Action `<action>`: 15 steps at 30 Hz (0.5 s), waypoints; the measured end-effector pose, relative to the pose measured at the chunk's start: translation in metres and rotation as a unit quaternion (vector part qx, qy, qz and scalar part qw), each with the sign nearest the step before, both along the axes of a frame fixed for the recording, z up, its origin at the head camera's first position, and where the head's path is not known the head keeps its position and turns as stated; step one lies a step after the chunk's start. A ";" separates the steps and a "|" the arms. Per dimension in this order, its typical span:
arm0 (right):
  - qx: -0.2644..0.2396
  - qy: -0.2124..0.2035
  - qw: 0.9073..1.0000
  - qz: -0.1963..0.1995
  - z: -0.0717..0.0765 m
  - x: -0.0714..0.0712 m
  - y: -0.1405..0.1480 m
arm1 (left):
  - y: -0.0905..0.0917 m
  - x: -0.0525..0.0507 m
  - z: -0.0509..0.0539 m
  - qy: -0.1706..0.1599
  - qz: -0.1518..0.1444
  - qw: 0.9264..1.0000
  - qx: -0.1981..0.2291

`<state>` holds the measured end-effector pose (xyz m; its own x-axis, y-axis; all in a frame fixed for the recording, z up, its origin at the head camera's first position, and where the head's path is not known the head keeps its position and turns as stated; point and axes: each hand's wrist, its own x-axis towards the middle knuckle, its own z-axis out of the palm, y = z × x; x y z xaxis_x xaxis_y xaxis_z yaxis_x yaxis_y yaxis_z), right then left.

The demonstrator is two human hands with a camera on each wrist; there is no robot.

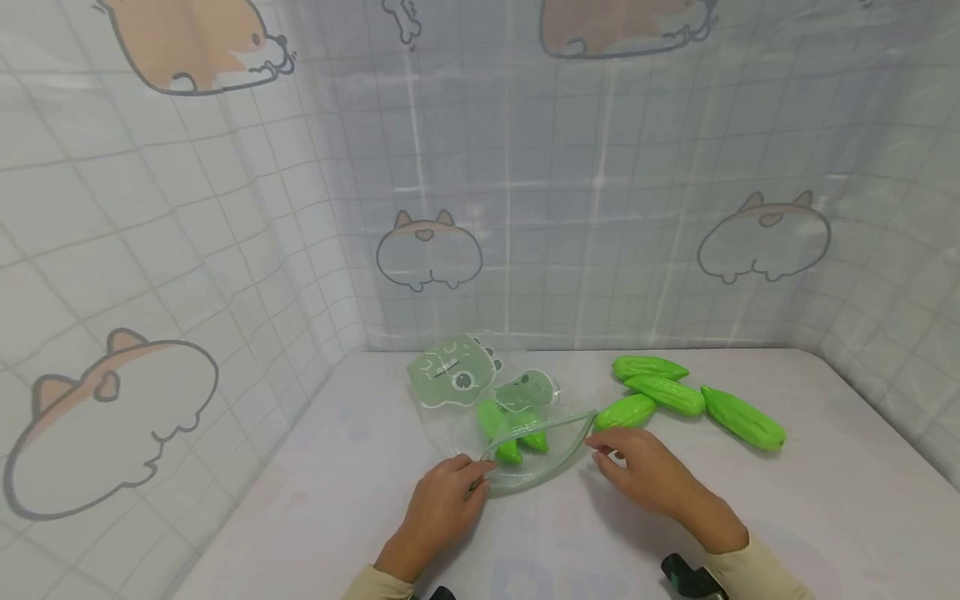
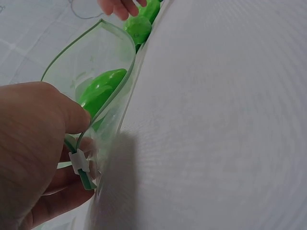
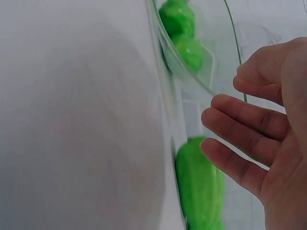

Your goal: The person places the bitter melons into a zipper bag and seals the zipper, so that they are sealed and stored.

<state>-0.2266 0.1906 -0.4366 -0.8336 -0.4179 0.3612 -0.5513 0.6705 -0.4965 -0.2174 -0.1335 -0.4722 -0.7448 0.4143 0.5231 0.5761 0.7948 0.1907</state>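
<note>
A clear slider zip bag [image 1: 532, 479] with a green cartoon print lies on the table, its mouth spread toward me. Inside are two glossy green toy vegetables [image 1: 498, 429], cucumber-like in shape. My left hand [image 1: 448, 504] pinches the left end of the bag's mouth; in the left wrist view the white slider [image 2: 78, 162] sits beside the fingers. At the right corner of the mouth hovers my right hand [image 1: 648, 471], fingers loosely bent with nothing between them. Close beyond it lies a green toy vegetable [image 1: 625, 412]; in the right wrist view the fingertips partly overlap one.
More green toy vegetables [image 1: 742, 418] lie loose on the right of the white table [image 1: 337, 500]. Grid-patterned sheeting [image 1: 525, 167] with cartoon dogs rises behind and on both sides. Dark wrist gear [image 1: 690, 577] shows near the right sleeve.
</note>
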 end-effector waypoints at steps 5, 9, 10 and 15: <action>-0.009 -0.015 0.999 -0.033 0.000 -0.001 0.017 | 0.000 0.000 -0.001 0.003 -0.002 1.000 -0.007; -0.009 -0.022 0.998 -0.052 0.001 -0.001 0.027 | 0.000 0.000 0.000 0.001 -0.003 1.000 -0.007; -0.010 -0.021 0.998 -0.052 0.002 -0.001 0.029 | -0.001 0.000 0.000 -0.001 -0.003 1.000 -0.007; -0.021 -0.004 0.999 -0.050 0.003 -0.004 0.040 | -0.001 0.001 0.002 -0.004 -0.003 1.000 -0.003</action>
